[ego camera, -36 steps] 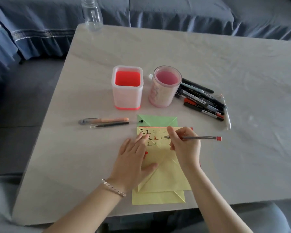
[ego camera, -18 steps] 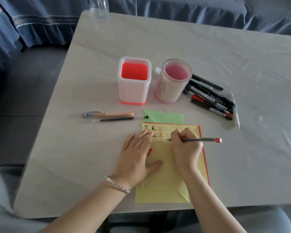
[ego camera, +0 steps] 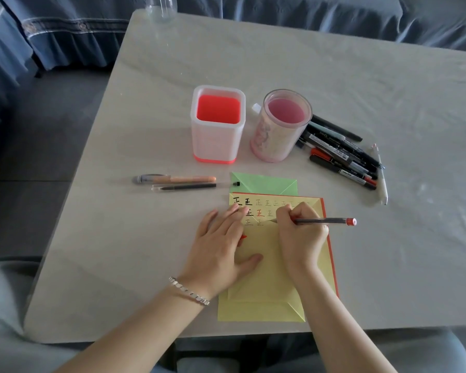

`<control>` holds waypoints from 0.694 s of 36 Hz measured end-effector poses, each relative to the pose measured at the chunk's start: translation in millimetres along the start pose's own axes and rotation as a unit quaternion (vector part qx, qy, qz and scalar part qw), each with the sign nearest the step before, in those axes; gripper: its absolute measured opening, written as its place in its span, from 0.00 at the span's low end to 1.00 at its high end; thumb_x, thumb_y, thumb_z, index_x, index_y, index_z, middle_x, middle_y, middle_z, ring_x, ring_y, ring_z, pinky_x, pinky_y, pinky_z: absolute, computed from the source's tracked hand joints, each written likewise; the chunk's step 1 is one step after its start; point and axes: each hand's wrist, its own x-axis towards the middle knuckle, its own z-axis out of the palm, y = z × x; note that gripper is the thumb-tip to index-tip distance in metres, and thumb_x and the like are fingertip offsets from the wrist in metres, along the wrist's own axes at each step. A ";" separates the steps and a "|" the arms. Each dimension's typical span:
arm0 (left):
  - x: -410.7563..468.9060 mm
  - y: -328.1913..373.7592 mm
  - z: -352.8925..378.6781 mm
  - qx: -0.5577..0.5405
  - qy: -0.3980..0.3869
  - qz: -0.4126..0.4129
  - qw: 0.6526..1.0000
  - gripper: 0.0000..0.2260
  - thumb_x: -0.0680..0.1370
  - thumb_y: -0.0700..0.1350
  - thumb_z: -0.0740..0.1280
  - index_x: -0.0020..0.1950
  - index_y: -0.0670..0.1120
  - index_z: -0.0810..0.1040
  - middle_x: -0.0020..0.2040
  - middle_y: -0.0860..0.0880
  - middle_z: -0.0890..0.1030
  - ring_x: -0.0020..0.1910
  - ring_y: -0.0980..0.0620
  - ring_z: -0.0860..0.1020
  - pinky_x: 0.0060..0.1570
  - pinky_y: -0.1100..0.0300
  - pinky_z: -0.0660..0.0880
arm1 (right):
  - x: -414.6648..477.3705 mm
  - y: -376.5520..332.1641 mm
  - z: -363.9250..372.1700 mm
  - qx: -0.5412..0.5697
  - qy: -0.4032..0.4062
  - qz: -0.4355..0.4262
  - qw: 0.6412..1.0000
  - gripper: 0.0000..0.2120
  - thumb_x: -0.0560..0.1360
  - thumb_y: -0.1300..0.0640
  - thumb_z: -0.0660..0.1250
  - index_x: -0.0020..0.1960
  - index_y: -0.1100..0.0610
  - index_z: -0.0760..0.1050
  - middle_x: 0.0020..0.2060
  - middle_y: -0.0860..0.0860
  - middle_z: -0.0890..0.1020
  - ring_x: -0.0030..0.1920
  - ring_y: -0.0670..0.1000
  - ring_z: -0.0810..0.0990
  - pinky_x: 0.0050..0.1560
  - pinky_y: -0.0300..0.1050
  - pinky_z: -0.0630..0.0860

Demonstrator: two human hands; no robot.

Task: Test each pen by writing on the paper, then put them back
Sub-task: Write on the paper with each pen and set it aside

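Fingers of right hand (ego camera: 301, 238) grasping red-capped pen (ego camera: 326, 220), tip on yellow paper (ego camera: 267, 286); left hand (ego camera: 218, 246) fingers straight, pressing paper onto bench (ego camera: 334, 76)

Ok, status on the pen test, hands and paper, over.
Right hand gripping red-ended pen, tip on yellow paper. Left hand flat on it. Square holder and round holder empty; pen pile beside. Nothing blocking.

Two pen cups (ego camera: 218, 130) (ego camera: 280, 127), two hands (ego camera: 219, 247) (ego camera: 301, 238), one bottle (ego camera: 160, 9)
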 end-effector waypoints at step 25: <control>1.1 -0.5 -0.2 -0.003 -0.005 -0.007 1.000 0.20 0.68 0.60 0.62 0.44 0.44 0.75 0.64 0.48 0.75 0.67 0.52 0.69 0.66 0.52 0.58 | 2.1 1.8 -0.4 0.009 -0.010 0.014 1.000 0.18 0.67 0.68 0.67 0.25 0.59 0.62 0.18 0.46 0.62 0.23 0.45 0.61 0.24 0.33 0.58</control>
